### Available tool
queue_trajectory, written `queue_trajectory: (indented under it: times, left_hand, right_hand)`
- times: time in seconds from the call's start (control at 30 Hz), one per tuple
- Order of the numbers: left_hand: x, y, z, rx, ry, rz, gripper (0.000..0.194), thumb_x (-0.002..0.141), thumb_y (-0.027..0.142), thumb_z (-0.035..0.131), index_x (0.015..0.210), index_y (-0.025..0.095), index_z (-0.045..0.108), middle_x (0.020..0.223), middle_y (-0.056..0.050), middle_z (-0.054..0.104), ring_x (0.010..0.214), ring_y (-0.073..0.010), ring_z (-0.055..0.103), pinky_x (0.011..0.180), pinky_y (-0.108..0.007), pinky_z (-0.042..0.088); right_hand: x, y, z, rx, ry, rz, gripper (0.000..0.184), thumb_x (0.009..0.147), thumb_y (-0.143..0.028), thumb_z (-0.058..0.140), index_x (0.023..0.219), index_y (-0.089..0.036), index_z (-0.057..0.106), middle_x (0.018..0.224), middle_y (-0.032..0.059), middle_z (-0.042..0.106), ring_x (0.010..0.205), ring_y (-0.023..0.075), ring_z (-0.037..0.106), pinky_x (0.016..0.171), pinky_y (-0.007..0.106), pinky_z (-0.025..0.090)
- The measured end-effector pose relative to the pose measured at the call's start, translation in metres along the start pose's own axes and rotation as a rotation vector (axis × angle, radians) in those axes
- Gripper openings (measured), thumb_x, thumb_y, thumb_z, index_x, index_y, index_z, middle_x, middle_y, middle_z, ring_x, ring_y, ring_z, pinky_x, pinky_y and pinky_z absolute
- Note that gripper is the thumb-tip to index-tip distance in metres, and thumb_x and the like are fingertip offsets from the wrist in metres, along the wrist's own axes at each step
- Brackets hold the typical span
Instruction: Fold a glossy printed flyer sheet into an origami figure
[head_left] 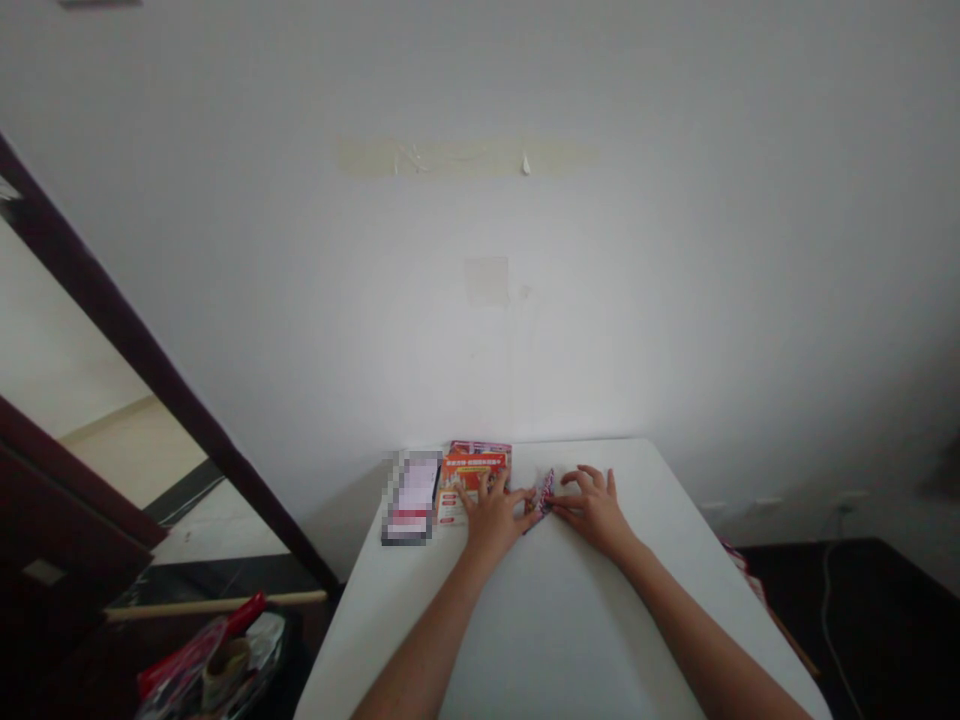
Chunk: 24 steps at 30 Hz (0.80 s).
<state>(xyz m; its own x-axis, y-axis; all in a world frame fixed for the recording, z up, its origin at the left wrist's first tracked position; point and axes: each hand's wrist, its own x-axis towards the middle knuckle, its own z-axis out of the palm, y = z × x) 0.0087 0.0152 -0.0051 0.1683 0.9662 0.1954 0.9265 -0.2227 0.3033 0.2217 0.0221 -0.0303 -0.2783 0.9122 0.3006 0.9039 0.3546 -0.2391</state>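
Note:
A small folded piece of patterned red paper (543, 494) lies on the white table (570, 610), near its far end. My left hand (494, 516) and my right hand (592, 508) rest on either side of it, with thumbs and fingertips pinching its edges. Just beyond my left hand lies a stack of orange and red printed sheets (474, 472), and its fingers overlap that stack.
A blurred flat item (412, 497) lies left of the stack at the table's left edge. A white wall stands right behind the table. A dark door frame (135, 345) and a bag of clutter (214, 668) are on the floor at left. A cable (829, 600) runs at right.

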Motion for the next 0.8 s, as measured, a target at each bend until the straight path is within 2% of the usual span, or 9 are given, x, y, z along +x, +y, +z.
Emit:
queue_trajectory:
  times: [0.3, 0.8]
  left_hand:
    - [0.001, -0.004, 0.005, -0.015, 0.006, 0.02, 0.04, 0.08, 0.068, 0.059, 0.112, 0.048, 0.07, 0.154, 0.002, 0.043, 0.143, -0.0413, 0.024, 0.107, -0.08, -0.004]
    - [0.002, -0.006, 0.005, -0.014, -0.019, 0.055, 0.037, 0.082, 0.065, 0.06, 0.112, 0.046, 0.07, 0.155, 0.003, 0.042, 0.143, -0.0427, 0.025, 0.106, -0.081, -0.006]
  right_hand:
    - [0.005, 0.014, -0.002, -0.016, -0.089, 0.015, 0.028, 0.094, -0.055, 0.049, 0.119, -0.057, 0.061, 0.146, -0.0033, 0.045, 0.144, 0.0332, 0.022, 0.111, 0.076, 0.006]
    - [0.009, 0.014, 0.002, -0.065, -0.059, 0.067, 0.03, 0.095, -0.055, 0.047, 0.123, -0.056, 0.058, 0.151, -0.0028, 0.042, 0.144, 0.0351, 0.023, 0.11, 0.076, 0.013]
